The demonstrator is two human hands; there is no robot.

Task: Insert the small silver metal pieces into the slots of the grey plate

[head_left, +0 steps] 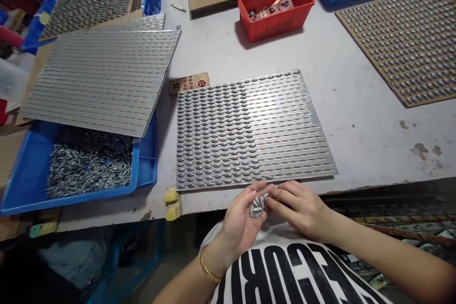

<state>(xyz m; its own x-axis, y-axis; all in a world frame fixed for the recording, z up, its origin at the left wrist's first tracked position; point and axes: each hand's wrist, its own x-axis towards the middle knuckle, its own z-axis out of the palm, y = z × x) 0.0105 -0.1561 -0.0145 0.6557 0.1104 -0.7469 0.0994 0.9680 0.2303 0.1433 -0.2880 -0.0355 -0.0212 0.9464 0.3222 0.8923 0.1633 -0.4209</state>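
My left hand [238,223] is cupped at the table's front edge, holding a small heap of grey metal pieces [258,206] in its palm. My right hand [299,206] comes in from the right, its fingertips at the heap. Whether those fingers pinch a piece is hidden. Just beyond both hands lies a ribbed metal plate [254,128], with rows of grey oval pieces seated in its grooves. Ovals cover its upper rows and left part, while the lower right shows bare grooves.
A blue bin [32,166] of loose grey pieces sits at the left, partly under a tilted ribbed plate [101,80]. A red tub [276,16] holds a tool with an orange handle. A filled board [402,42] lies at the right, and yellow foam [172,204] sits on the table edge.
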